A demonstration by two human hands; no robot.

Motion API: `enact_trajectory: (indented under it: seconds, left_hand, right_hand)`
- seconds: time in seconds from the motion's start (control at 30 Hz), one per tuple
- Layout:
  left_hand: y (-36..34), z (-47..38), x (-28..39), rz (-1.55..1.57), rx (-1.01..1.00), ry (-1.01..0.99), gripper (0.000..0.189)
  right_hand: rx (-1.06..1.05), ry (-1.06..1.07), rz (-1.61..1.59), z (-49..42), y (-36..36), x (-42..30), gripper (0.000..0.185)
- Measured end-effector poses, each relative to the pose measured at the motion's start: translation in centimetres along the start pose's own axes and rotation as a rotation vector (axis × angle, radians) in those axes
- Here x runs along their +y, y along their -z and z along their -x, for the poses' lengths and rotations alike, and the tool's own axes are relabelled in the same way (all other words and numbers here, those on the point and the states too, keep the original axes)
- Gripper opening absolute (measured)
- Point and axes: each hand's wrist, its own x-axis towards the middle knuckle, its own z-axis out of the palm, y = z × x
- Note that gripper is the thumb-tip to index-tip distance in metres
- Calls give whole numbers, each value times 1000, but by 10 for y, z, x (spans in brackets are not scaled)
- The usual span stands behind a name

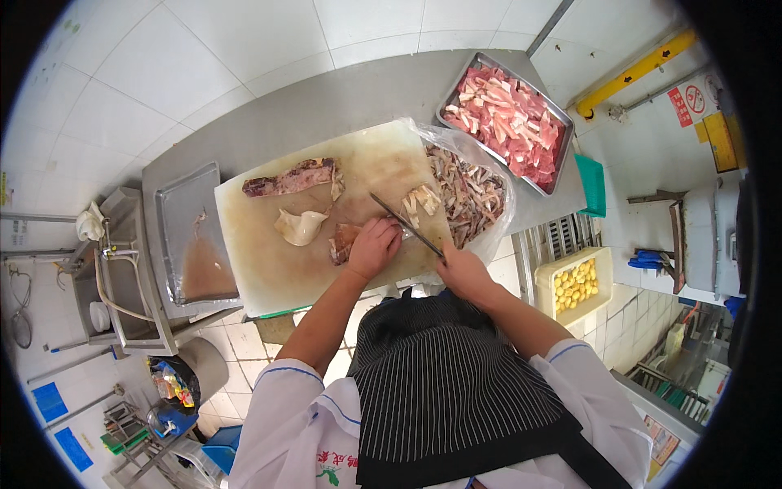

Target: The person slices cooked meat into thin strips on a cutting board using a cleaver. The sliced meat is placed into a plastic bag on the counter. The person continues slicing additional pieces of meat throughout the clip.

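Note:
My right hand (463, 273) grips the handle of a kitchen knife (408, 225), whose blade slants up and left over the white cutting board (269, 281). Under my left hand (376, 247) lies a piece of squid (344, 239), pressed to the board close to the blade. Cut squid strips (421, 203) lie just past the knife. Farther up the board are a long piece with mottled purple skin (290, 178) and a pale, smooth piece of squid (299, 226). A clear plastic bag (498, 235) at the board's right edge holds many cut strips (467, 192).
A metal tray (568, 153) of sliced raw meat (510, 119) sits at the table's back right. Left of the board is a tray (183, 238) with brownish liquid. A bin (602, 299) of yellow potato-like pieces stands low on the right; a sink (131, 287) is at left.

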Motion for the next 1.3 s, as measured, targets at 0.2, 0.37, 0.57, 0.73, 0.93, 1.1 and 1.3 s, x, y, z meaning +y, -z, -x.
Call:
enact_trajectory:
  seconds: [0.2, 0.37, 0.57, 0.73, 0.93, 1.1, 1.3]
  left_hand:
    - [4, 5, 1, 41, -2, 12, 19]
    - [2, 4, -1, 45, 22, 18, 18]
    - [1, 9, -2, 15, 16, 24, 18]
    - [1, 8, -2, 28, -20, 59, 18]
    - [8, 9, -3, 33, 5, 4, 18]
    - [12, 12, -7, 51, -5, -13, 15]
    - [13, 13, -9, 59, 1, -26, 15]
  right_hand:
    - [-39, -127, -15, 37, 36, 20, 26]
    - [-14, -64, 88, 42, 39, -3, 28]
    - [-124, -124, 85, 29, 28, -15, 28]
    - [55, 2, -5, -38, -24, -32, 28]
    - [-50, -78, -10, 17, 9, 1, 27]
    - [4, -45, 31, 46, 22, 6, 26]
    - [61, -52, 130, 47, 13, -13, 26]
